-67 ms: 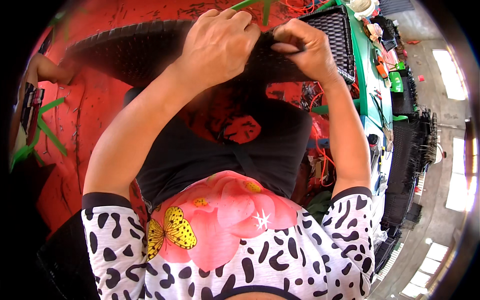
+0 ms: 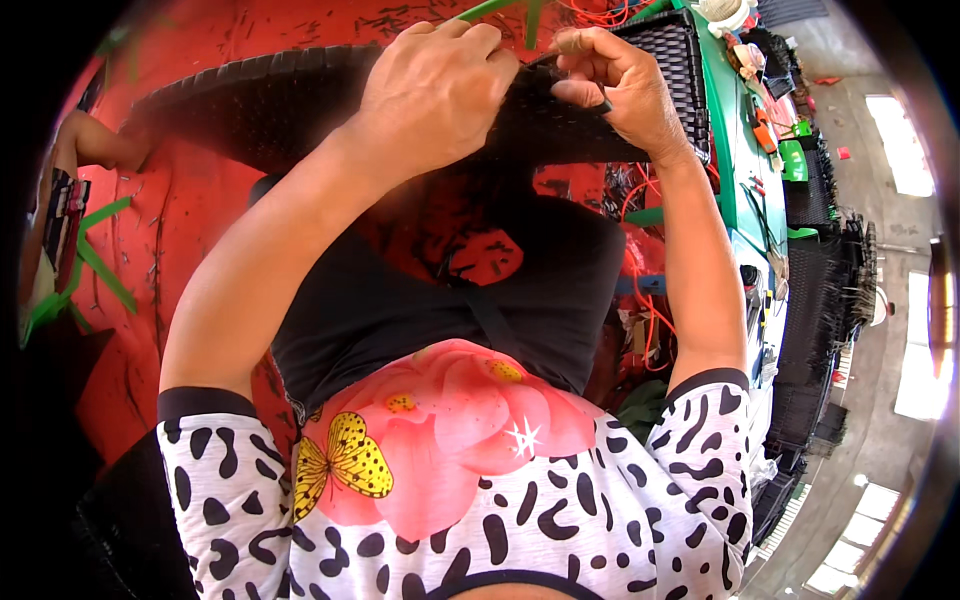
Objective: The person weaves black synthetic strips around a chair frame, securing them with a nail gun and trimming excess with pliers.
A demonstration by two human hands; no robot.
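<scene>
A long, curved black woven wicker piece [image 2: 270, 110] spans above my lap, its bound rim facing up on the left. My left hand [image 2: 435, 95] is closed over its upper edge near the middle, fingertips hidden behind the knuckles. Just to the right, my right hand [image 2: 620, 90] is at the same edge with curled fingers. A thin dark strip [image 2: 604, 101] shows by its thumb and palm; how far it runs is hard to see. Behind the right hand, a glossy black open weave [image 2: 672, 50] shows at the right end.
Red sheeting [image 2: 180, 240] strewn with dark scraps covers the floor. To the right runs a green-edged table [image 2: 735, 150] with tools and an orange object [image 2: 764, 132]. Orange cord [image 2: 652, 310] hangs beside my right arm. Another person's limb [image 2: 95, 140] shows at far left.
My right hand has shifted slightly up and right, a little away from my left hand, and its fingers have loosened somewhat. The left hand stays nearly in place.
</scene>
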